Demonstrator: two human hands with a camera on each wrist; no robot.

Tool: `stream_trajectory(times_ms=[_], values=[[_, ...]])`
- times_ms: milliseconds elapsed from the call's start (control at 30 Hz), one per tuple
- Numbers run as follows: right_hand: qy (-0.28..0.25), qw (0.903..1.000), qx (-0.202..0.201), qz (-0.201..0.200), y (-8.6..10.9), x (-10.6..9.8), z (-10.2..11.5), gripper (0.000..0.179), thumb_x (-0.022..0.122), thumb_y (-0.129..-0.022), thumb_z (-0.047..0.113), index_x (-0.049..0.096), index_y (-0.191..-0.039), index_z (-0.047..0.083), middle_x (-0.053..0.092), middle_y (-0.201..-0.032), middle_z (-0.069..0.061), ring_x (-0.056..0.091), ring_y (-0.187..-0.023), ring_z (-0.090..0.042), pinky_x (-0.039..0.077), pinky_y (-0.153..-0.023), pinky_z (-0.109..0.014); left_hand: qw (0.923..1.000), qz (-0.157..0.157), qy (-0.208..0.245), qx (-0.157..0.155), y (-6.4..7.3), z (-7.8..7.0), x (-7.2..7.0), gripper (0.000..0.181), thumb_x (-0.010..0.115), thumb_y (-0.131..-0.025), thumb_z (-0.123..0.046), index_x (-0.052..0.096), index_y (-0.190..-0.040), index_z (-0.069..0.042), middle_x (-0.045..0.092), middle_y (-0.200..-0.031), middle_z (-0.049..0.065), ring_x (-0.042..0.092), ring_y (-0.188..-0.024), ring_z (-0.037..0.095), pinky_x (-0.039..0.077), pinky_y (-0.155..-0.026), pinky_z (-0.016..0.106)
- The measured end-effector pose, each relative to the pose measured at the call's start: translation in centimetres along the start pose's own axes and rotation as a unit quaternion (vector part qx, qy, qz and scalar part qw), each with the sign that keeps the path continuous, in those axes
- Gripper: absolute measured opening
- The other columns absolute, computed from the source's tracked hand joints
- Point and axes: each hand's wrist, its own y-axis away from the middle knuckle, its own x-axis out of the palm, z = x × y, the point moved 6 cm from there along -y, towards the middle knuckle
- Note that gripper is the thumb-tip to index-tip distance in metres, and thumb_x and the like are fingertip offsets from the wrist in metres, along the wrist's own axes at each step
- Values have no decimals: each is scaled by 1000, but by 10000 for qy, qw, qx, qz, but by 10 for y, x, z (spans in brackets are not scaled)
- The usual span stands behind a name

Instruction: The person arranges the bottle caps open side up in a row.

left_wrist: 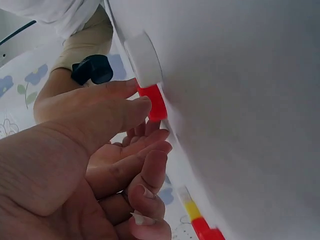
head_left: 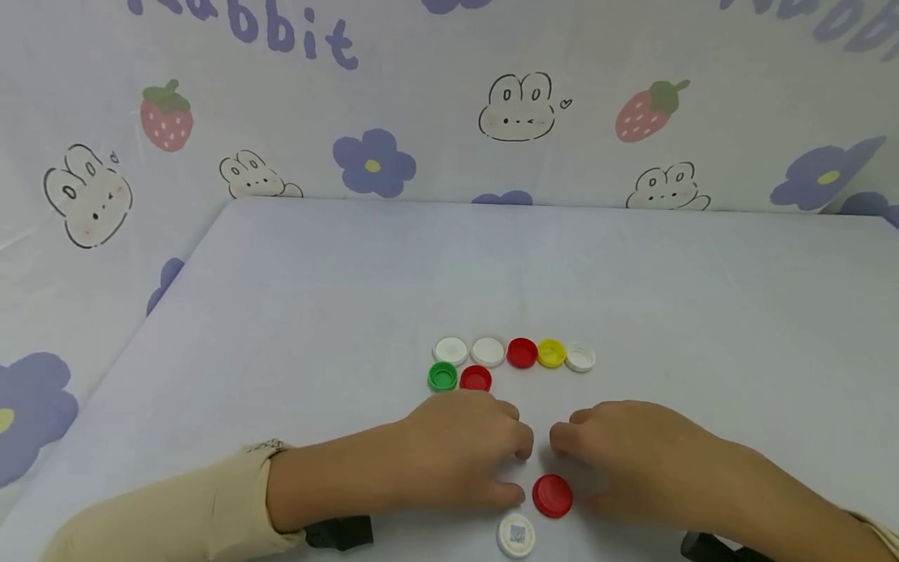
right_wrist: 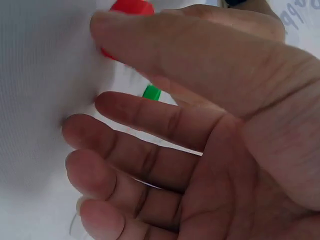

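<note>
A red bottle cap [head_left: 552, 496] lies on the white table between my two hands. Just in front of it is a white cap [head_left: 516, 535] with a square printed code on top. My left hand [head_left: 467, 453] hovers low at the red cap's left, fingers loosely bent and nothing in its grasp; the thumb tip overlaps the cap in the left wrist view. On the other side, my right hand [head_left: 646, 460] has its fingers relaxed and apart, fingertips close to the tabletop. Its thumb [right_wrist: 125, 37] partly covers the red cap in the right wrist view.
Beyond my hands, a row holds two white caps [head_left: 450, 351], a red cap [head_left: 523, 353], a yellow cap [head_left: 551, 353] and a clear-white cap [head_left: 580, 357]. A green cap [head_left: 442, 377] and another red cap [head_left: 476, 379] sit before it, near my left knuckles. Patterned cloth [head_left: 435, 101] hangs behind.
</note>
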Motion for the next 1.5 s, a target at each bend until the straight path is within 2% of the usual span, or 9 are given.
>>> stream_trajectory(times_ms=[133, 233, 333, 600, 900, 1133, 1300, 1500], values=[[-277, 9989, -291, -254, 2, 2, 5, 30, 90, -74, 24, 64, -89, 27, 47, -74, 21, 44, -66, 0, 43, -60, -26, 9999, 117, -19, 122, -5, -8, 3, 23, 78, -89, -38, 76, -107, -24, 58, -82, -14, 51, -72, 1, 42, -61, 16], [-453, 9959, -532, -582, 2, 0, 10, 27, 89, -77, 21, 64, -81, 29, 44, -69, 23, 41, -64, 1, 39, -58, -24, 9998, 121, -67, 156, -8, -13, 3, 18, 79, -89, -37, 74, -100, -23, 54, -76, -13, 49, -67, 2, 40, -57, 16], [-519, 9941, -612, -730, 1, -2, 12, 28, 88, -78, 17, 62, -76, 30, 43, -67, 23, 40, -62, 1, 39, -58, -23, 9996, 91, -233, 134, -9, -15, 2, 16, 79, -89, -36, 73, -94, -23, 52, -73, -12, 48, -64, 3, 39, -54, 18], [-714, 9930, -669, -668, 0, -3, 13, 29, 87, -78, 16, 63, -76, 30, 45, -68, 24, 42, -64, 1, 40, -60, -23, 9997, 84, -230, -31, -8, -15, 3, 13, 80, -88, -33, 72, -89, -23, 51, -71, -12, 48, -64, 3, 39, -54, 18], [-950, 9913, -692, -587, -3, -2, 14, 26, 89, -78, 23, 65, -81, 30, 47, -69, 24, 45, -67, 3, 42, -62, -22, 9999, -117, 21, 31, -6, -11, 4, 11, 80, -88, -32, 72, -86, -23, 51, -70, -14, 47, -65, 2, 38, -56, 18], [-1181, 9875, -777, -702, -6, -4, 14, 25, 86, -80, 19, 64, -81, 29, 49, -70, 23, 47, -67, 3, 44, -61, -21, 9996, -187, 209, -6, -4, -7, 5, 14, 79, -88, -28, 68, -83, -21, 50, -70, -13, 47, -66, 4, 38, -58, 19], [-1518, 9837, -640, -716, -8, -6, 12, 22, 82, -80, 17, 64, -84, 28, 52, -72, 22, 50, -67, 2, 45, -60, -21, 9985, -178, 505, -62, -2, -2, 3, 14, 78, -87, -23, 65, -87, -18, 51, -70, -13, 49, -68, 4, 40, -61, 19], [-1895, 9764, -522, -899, -10, -9, 9, 17, 81, -84, 17, 68, -90, 27, 55, -74, 21, 53, -70, 0, 48, -61, -22, 9969, -415, 671, -61, 3, 2, -3, 13, 77, -89, -19, 66, -95, -15, 53, -72, -13, 50, -68, 3, 41, -63, 17]])
